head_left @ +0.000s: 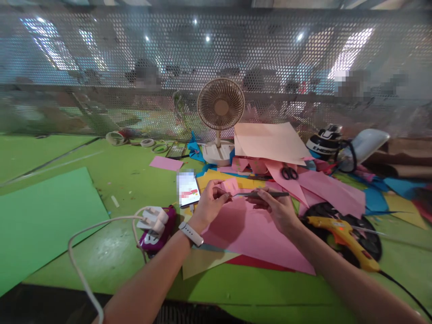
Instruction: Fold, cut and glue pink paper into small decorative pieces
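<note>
My left hand pinches a small folded piece of pink paper between thumb and fingers. My right hand grips a thin dark rod-like tool lying horizontal, its tip pointing at the pink piece. Both hands hover over a large pink sheet on the green table. A white watch sits on my left wrist.
A phone lies left of my hands, beside a purple power strip with white plugs. A yellow glue gun rests at right. Scissors, a small fan, coloured paper sheets and a helmet sit behind. Mesh panel at back.
</note>
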Demonstrator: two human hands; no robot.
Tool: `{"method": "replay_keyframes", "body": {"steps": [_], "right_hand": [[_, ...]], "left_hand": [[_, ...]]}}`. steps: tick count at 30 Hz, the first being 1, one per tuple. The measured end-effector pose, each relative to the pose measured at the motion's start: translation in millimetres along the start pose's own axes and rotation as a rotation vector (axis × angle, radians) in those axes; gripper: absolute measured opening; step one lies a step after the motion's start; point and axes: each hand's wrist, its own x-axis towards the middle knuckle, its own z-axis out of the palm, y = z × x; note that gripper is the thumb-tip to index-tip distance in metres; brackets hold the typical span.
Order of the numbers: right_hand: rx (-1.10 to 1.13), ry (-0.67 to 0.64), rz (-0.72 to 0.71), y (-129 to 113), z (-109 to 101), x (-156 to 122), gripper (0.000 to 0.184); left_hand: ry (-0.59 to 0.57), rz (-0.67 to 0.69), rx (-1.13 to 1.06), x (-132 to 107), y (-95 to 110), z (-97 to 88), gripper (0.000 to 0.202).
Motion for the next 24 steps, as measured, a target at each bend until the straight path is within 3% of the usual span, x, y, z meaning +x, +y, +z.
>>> {"method": "replay_keyframes", "body": {"steps": [15,24], "right_hand": [[0.096,-0.002,0.036,0.9,4.5,-2.2,0.022],[-0.202,-0.091,-0.223,-13.9,1.9,-6.4,0.016]], "left_hand": [[-0.012,0.040,0.023,-0.8,4.0,2.6,0.034],[-0.048,-0.002,-0.063,1.6,8.2,-0.9,0.039]]}}
